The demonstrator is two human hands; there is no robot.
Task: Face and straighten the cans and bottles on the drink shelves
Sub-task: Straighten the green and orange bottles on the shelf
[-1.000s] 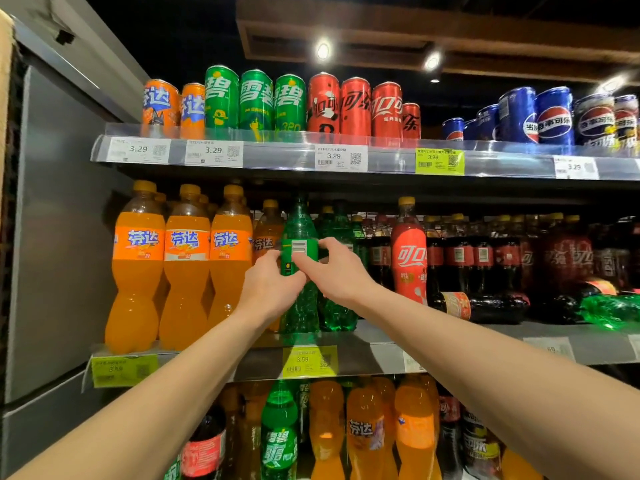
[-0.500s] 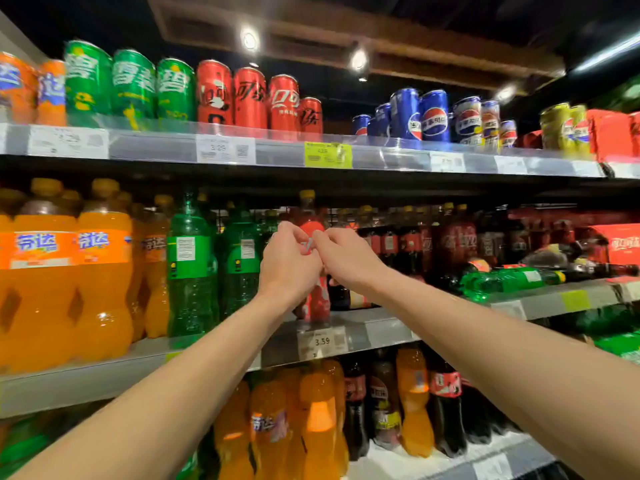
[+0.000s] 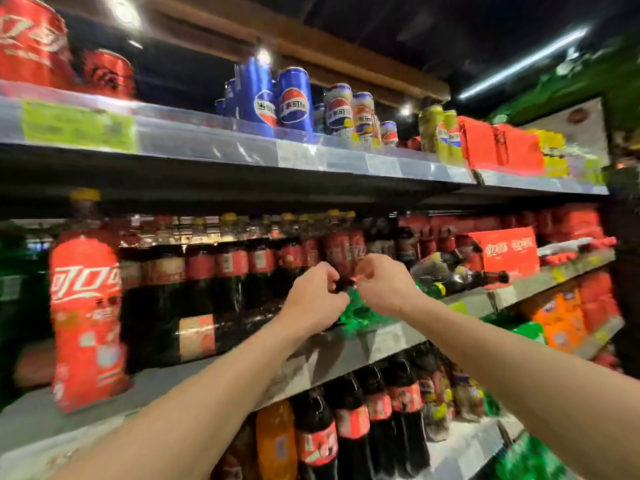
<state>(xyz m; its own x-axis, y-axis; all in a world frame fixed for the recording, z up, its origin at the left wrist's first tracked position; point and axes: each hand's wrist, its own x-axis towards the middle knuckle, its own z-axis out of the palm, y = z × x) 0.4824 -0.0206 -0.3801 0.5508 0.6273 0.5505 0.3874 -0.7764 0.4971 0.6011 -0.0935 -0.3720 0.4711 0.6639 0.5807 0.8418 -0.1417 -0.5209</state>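
Blurring hides most labels; left hand (image 3: 313, 299) and right hand (image 3: 382, 284), fingers curled, meet over a fallen green bottle (image 3: 356, 308) on the middle shelf (image 3: 381, 341); grip unclear, cola bottles (image 3: 232, 271) behind.

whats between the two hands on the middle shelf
In the head view, a green bottle lying on its side shows between the left hand and right hand.

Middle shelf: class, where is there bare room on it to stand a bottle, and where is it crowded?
Bare shelf board shows on the middle shelf, in front of the dark cola bottles, between the big red bottle and the left hand. It is crowded right of the right hand, where toppled bottles lie.
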